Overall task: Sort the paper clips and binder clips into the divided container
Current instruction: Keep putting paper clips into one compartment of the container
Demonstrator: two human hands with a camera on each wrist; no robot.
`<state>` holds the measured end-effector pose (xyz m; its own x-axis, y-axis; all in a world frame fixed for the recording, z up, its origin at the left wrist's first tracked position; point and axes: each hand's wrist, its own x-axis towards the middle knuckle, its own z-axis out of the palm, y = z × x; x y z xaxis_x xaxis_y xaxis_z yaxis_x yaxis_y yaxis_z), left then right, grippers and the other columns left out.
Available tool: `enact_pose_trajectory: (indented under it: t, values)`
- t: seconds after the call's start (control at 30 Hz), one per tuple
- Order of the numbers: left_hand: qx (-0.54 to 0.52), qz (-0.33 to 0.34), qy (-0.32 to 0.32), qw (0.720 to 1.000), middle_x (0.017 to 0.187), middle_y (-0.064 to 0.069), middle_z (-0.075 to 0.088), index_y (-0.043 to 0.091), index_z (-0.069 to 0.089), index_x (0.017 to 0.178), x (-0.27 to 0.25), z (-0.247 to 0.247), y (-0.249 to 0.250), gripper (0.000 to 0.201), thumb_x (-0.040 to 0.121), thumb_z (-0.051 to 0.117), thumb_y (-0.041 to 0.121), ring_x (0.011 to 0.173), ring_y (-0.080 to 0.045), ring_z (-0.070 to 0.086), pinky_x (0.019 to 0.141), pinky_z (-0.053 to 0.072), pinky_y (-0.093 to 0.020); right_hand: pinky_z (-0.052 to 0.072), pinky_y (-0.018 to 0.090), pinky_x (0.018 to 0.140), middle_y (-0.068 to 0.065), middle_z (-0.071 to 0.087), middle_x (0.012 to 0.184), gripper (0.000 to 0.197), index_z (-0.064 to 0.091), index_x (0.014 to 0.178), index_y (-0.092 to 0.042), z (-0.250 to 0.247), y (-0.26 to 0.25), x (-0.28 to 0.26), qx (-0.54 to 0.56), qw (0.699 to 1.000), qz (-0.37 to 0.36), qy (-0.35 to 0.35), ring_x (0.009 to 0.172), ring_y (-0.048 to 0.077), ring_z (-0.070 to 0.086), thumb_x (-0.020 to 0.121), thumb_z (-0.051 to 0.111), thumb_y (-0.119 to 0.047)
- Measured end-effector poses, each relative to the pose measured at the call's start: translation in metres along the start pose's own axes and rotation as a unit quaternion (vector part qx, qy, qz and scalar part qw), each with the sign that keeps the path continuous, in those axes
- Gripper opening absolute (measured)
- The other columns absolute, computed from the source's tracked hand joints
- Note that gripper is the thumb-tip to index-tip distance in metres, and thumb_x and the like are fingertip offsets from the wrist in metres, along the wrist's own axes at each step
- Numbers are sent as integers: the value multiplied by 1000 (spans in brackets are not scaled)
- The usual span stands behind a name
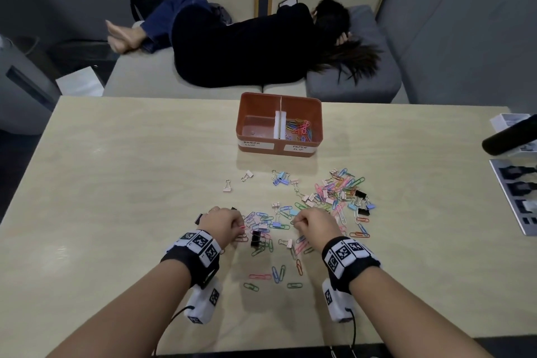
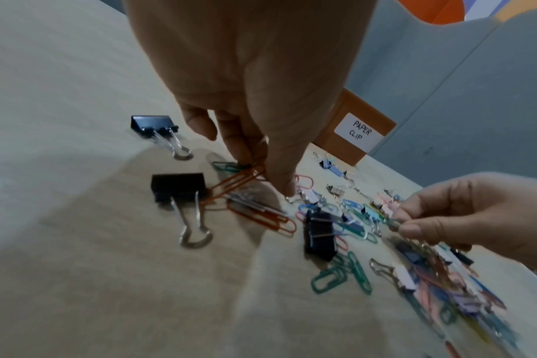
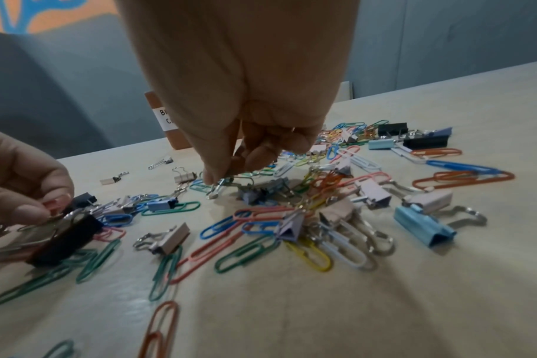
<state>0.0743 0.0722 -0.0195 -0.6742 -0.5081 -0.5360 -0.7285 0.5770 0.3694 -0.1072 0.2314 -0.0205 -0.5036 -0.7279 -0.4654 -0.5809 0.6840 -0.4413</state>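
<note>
On the left, the left hand (image 2: 255, 101) hovered low over the pale wooden table (image 1: 122, 171), thumb and forefinger pinching an orange paper clip (image 2: 233, 185) by one end while its other end trailed toward the tabletop; two black binder clips (image 2: 181, 191) lay just beside it, untouched. Toward the middle, a mixed heap of coloured paper clips and small binder clips (image 1: 328, 197) spread from the near edge toward the far one. The right hand (image 3: 246, 116) reached down into that heap, fingers curled and bunched, thumb and forefinger pinching what looked like a green paper clip (image 3: 230, 180); whether the curled fingers hid more clips could not be told.

Near the far edge stood the orange divided container (image 1: 252, 113), its right compartment, labelled for paper clips, holding a small pile, its left one, labelled for binder clips, apparently all but bare.

The step in hand seemed to be gathering paper clips with both hands. The next move would call for lifting each clip free of its tangled neighbours, then carrying both to the right compartment without dragging binder clips along.
</note>
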Motion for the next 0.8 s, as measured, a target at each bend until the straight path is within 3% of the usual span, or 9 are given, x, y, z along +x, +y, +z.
enact_pose_trajectory:
  t: [0.07,0.13,0.2,0.3,0.47,0.57,0.63,0.73,0.8]
  values:
    - [-51,-6,7,999,80,12,60,32,58,78,0,-4,1,9,83,65,33,96,-17,55,86,48,-33,51,35,87,-5,67,99,12,71,86,-19,-3,2,-2,-3,1000,-2,7,93,16,62,88,59,-20]
    - [-111,-6,22,994,71,13,59,30,56,73,-2,-10,1,15,81,68,28,78,-16,59,74,51,-28,50,33,87,-5,63,97,11,69,87,-17,-6,1,-4,15,1000,-1,13,91,16,60,89,58,-18]
    - [-144,-2,44,989,67,11,59,25,59,75,-6,-16,0,12,80,70,21,67,-13,56,60,45,-18,52,34,85,-3,62,94,10,66,83,-15,-7,-3,-5,44,999,-7,5,87,16,61,88,58,-13]
    - [-163,-1,67,984,69,5,63,22,62,78,-12,-24,-7,12,78,72,16,66,-11,55,55,36,-9,54,30,78,-2,62,87,17,68,93,-12,-4,-12,-6,62,998,-22,-25,78,18,62,89,53,-5]
    - [-166,-4,27,986,70,6,64,26,62,70,-21,-17,-22,18,75,76,15,60,-10,58,59,45,-16,46,23,85,1,47,99,26,68,102,-10,9,-23,3,11,997,-53,-51,84,16,52,86,52,3]
    - [-126,-7,-2,992,76,9,57,30,54,64,-21,-3,-23,28,75,75,13,72,-13,61,69,49,-23,45,26,87,5,49,105,29,64,105,-8,15,-26,7,4,998,-42,-54,91,21,54,84,51,6]
    - [-102,-4,-5,995,78,10,51,31,54,72,-18,6,-21,26,75,72,12,77,-14,55,74,46,-22,45,29,88,7,54,106,32,62,108,-7,17,-28,10,-1,998,-40,-55,99,24,56,83,48,7]
    - [-66,-6,6,998,96,3,49,20,62,102,-11,13,-19,27,77,70,16,91,-18,54,85,46,-26,48,33,88,11,62,107,28,63,106,-6,16,-30,16,-14,997,-26,-69,101,27,58,84,49,4]
    - [-44,-10,15,999,105,0,50,18,63,102,-5,13,-17,24,78,69,19,97,-21,56,88,46,-30,50,36,88,14,65,106,26,63,103,-6,15,-31,22,-17,996,-8,-85,100,30,61,83,48,4]
